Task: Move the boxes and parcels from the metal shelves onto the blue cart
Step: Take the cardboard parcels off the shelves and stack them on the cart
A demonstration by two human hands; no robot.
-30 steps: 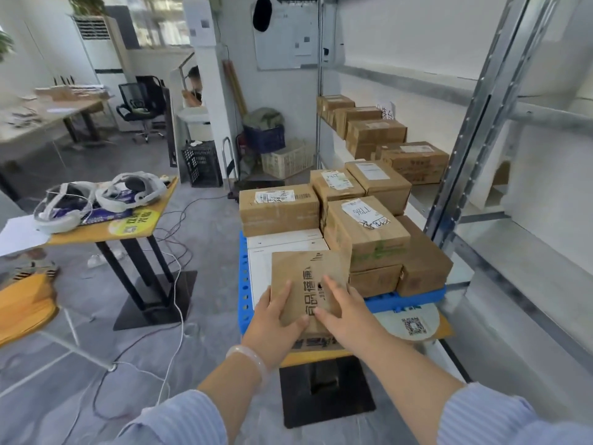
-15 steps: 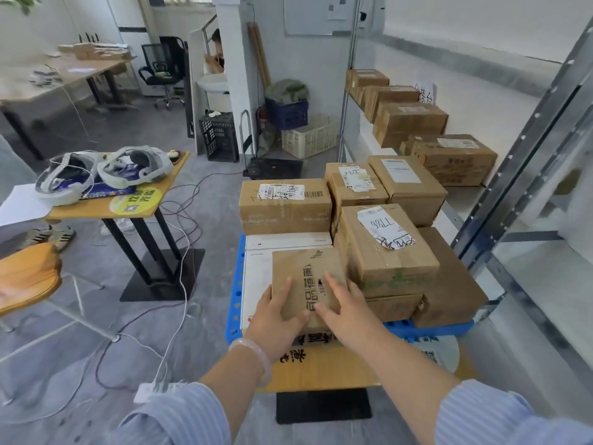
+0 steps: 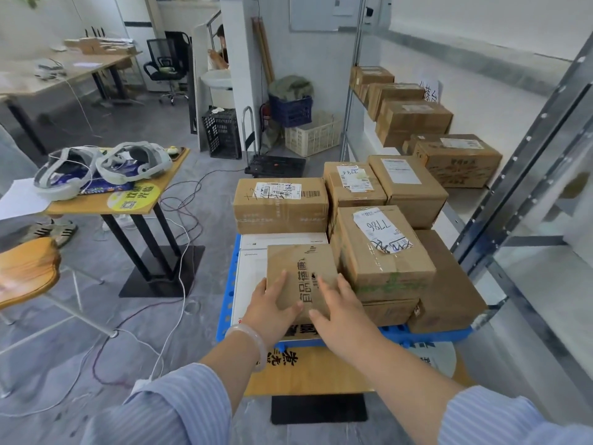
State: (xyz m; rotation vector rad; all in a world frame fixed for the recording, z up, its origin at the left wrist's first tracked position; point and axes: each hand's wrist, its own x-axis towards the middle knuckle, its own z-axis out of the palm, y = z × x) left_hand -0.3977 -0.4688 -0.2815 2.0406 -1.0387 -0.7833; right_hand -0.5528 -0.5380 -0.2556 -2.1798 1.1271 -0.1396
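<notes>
A small brown parcel (image 3: pixel 301 271) with black printed characters lies on a white box (image 3: pixel 250 284) at the near left of the blue cart (image 3: pixel 226 303). My left hand (image 3: pixel 271 308) grips its near left corner, thumb on top. My right hand (image 3: pixel 343 311) lies flat on its top near the right edge, fingers straight. Several brown boxes are stacked on the cart, among them one labelled 7786 (image 3: pixel 382 248). On the metal shelf (image 3: pixel 462 216) to the right stand more brown boxes (image 3: pixel 414 120).
The cart sits on a low wooden table (image 3: pixel 305 374). Left of it a small table (image 3: pixel 134 203) carries two headsets, with cables (image 3: pixel 183 226) trailing on the floor. An orange chair (image 3: pixel 25 271) is at far left. Steel shelf uprights (image 3: pixel 529 175) rise close on the right.
The brown parcel has come down from a tilt to lie flat on the white box. Both hands stayed on it, and my view moved closer and downward.
</notes>
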